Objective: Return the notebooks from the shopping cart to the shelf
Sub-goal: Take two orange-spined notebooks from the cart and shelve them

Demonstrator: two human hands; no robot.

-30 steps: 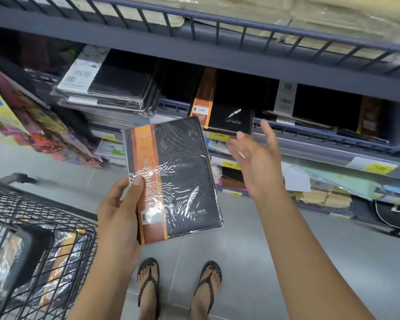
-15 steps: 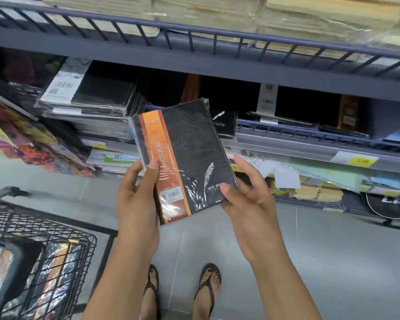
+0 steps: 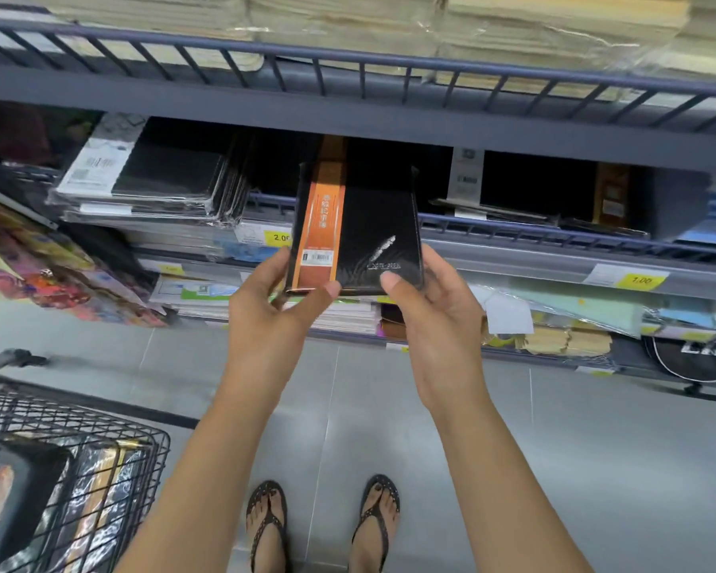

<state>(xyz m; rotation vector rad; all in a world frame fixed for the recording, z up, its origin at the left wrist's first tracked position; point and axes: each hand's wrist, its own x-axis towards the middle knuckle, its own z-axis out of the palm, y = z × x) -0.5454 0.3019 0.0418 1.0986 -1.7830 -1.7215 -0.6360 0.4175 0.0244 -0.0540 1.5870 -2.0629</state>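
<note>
Head view
Notebook: a black notebook (image 3: 356, 233) with an orange band and a silver feather mark is being held up in front of the middle shelf (image 3: 554, 258), its far end showing against the dark opening above the shelf's rail.
Left hand: the left hand (image 3: 273, 320) is gripping the near left corner, with the thumb lying on the cover and the fingers curling underneath.
Right hand: the right hand (image 3: 435, 320) is gripping the near right corner, with the thumb pressing on the cover and the fingers wrapping the right edge.
Shelf stock: a stack of wrapped notebooks (image 3: 162, 179) is lying on the same shelf, left of the held one.
Price tag: a yellow tag (image 3: 641, 280) is sitting on the shelf edge, to the right.
Cart: the wire shopping cart (image 3: 79, 428) is standing at lower left, well apart from the hands, and is holding more wrapped books (image 3: 96, 490).
Feet: sandalled feet (image 3: 323, 519) are standing on grey floor tiles.
</note>
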